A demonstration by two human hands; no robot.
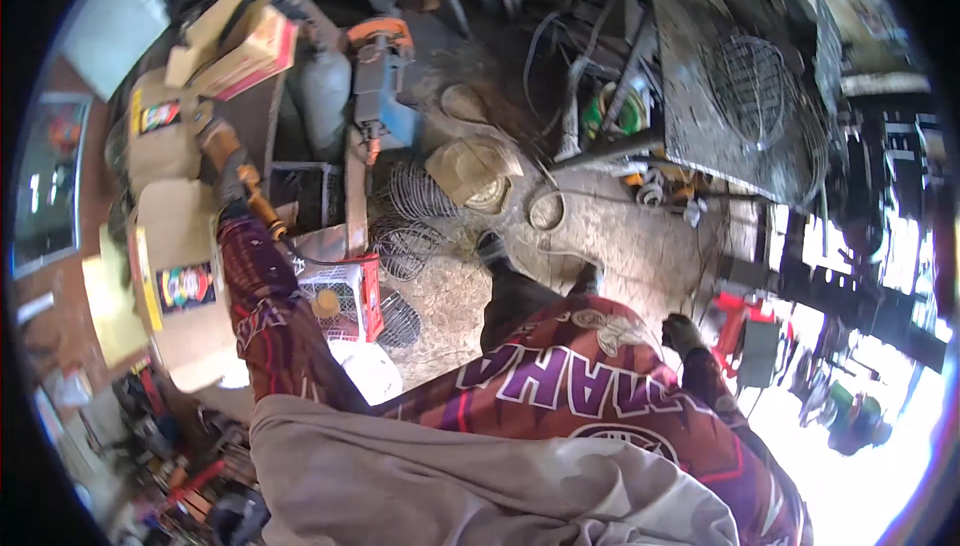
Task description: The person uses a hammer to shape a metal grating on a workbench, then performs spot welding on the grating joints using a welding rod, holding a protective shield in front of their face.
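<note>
My left hand [236,184], in a dark glove, is closed around an orange-and-black corded power tool [262,210] that looks like an angle grinder. The arm reaches out to the left, and the tool lies over the edge of a cardboard-topped bench. Beside it are flattened brown cardboard boxes [168,216] with coloured printed panels. Low at my right side hangs my right hand [682,334], dark and apparently gloved, next to my patterned maroon shirt. Its fingers are too small and blurred to read, and no held thing shows there.
Round wire grilles [408,248] and a brown paper-like piece [470,171] lie on the floor ahead. A blue-and-orange machine [382,96] stands beside a grey gas cylinder [325,96]. Hoses [547,208] loop across the floor. At right is a dark metal table [690,76] with a wire rack.
</note>
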